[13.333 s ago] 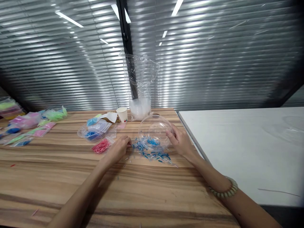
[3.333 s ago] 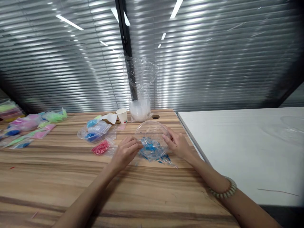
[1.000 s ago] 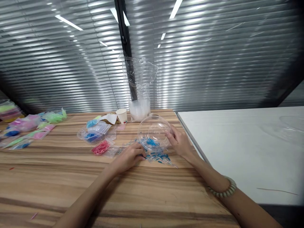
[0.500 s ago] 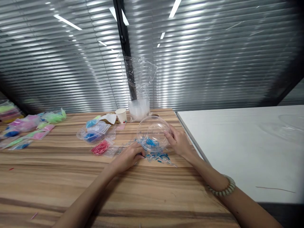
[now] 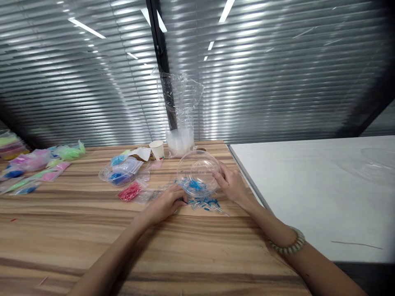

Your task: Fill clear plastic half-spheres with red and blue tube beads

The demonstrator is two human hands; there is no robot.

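My right hand [image 5: 233,181] grips the right rim of a clear round plastic bowl [image 5: 206,158], which is tilted with its opening towards me. Blue tube-shaped pieces [image 5: 196,185] show in its lower part, either inside it or through its clear wall. Below the rim, several blue and clear tube-shaped pieces [image 5: 210,204] lie scattered on the wooden table [image 5: 185,250]. At the bowl's lower left my left hand [image 5: 169,200] rests low over the pieces with curled fingers. Its fingertips are partly hidden, and I cannot make out what is in them.
A bag of red pieces [image 5: 129,191] lies left of my left hand. Behind it are a clear container with blue packets [image 5: 119,176], a paper cup [image 5: 157,150] and a plastic bag of stacked bowls [image 5: 180,142]. Colourful bags [image 5: 37,162] lie far left; a white table [image 5: 308,197] adjoins right.
The view has shifted very slightly. Both hands and the tilted bowl keep nearly the same place.
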